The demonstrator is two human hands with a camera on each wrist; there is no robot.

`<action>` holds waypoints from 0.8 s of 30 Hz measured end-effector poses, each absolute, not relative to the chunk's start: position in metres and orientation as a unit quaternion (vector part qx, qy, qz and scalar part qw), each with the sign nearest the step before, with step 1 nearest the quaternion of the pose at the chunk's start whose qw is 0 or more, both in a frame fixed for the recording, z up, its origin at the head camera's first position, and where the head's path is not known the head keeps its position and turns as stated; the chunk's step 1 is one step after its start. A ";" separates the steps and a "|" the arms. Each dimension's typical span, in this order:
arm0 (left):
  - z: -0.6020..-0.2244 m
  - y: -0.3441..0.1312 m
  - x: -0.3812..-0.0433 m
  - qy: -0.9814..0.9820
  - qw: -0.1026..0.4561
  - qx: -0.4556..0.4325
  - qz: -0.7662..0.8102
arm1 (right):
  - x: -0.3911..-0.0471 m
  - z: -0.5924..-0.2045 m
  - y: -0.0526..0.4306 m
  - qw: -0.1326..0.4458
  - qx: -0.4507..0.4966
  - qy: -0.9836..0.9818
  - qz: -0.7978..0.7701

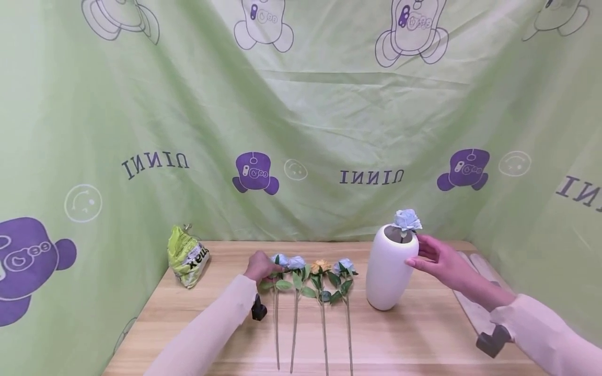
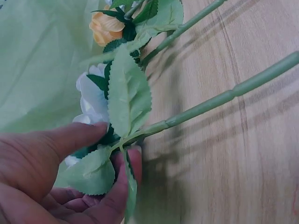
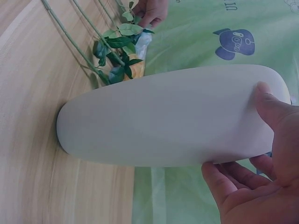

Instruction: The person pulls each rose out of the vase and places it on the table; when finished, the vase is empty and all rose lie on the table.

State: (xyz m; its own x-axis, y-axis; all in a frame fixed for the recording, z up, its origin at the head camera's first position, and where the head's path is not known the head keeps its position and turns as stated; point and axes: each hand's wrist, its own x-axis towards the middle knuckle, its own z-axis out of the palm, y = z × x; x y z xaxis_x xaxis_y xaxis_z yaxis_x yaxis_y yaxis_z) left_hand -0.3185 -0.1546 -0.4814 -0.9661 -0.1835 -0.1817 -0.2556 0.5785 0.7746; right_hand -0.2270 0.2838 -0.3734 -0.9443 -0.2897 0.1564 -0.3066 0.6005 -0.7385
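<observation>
My left hand (image 1: 261, 267) pinches the leftmost blue rose (image 1: 280, 259) just below its bloom. In the left wrist view its green stem (image 2: 201, 112) slants away to the right, and a toothed leaf (image 2: 128, 93) stands beside my thumb. Next to it in a row lie another blue rose (image 1: 296, 262), an orange rose (image 1: 321, 267) and a third blue one (image 1: 345, 265), stems toward me. A white vase (image 1: 388, 271) leans slightly right, with one blue rose (image 1: 407, 220) in its mouth. Near the rim my right hand (image 1: 439, 263) grips it, thumb in front and fingers along the side.
A green and white plastic bag (image 1: 187, 257) sits at the table's back left. Pale gloves or cloth (image 1: 475, 308) lie along the right edge of the wooden table (image 1: 329, 342). Printed green fabric (image 1: 320, 125) hangs behind and on both sides.
</observation>
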 end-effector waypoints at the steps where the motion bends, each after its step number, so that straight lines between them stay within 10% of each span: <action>1: -0.481 -0.156 -0.318 0.894 0.037 -0.124 0.429 | -0.227 -0.373 0.283 0.010 0.168 -0.893 0.417; 14: -0.450 -0.139 -0.314 0.926 -0.112 -0.051 0.358 | -0.225 -0.374 0.285 0.001 0.165 -0.895 0.414; 24: -0.383 -0.059 -0.299 0.844 -0.086 0.100 0.519 | -0.223 -0.372 0.285 0.003 0.157 -0.899 0.409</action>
State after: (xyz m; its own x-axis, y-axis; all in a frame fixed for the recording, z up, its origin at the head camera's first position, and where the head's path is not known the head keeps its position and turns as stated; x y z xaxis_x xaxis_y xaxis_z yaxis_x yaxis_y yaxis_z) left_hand -0.2990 -0.0593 -0.3828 -0.9651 0.0806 0.2491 0.2586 0.4410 0.8595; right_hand -0.2234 0.2847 -0.3725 -0.9504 -0.2805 0.1342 -0.2854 0.6158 -0.7344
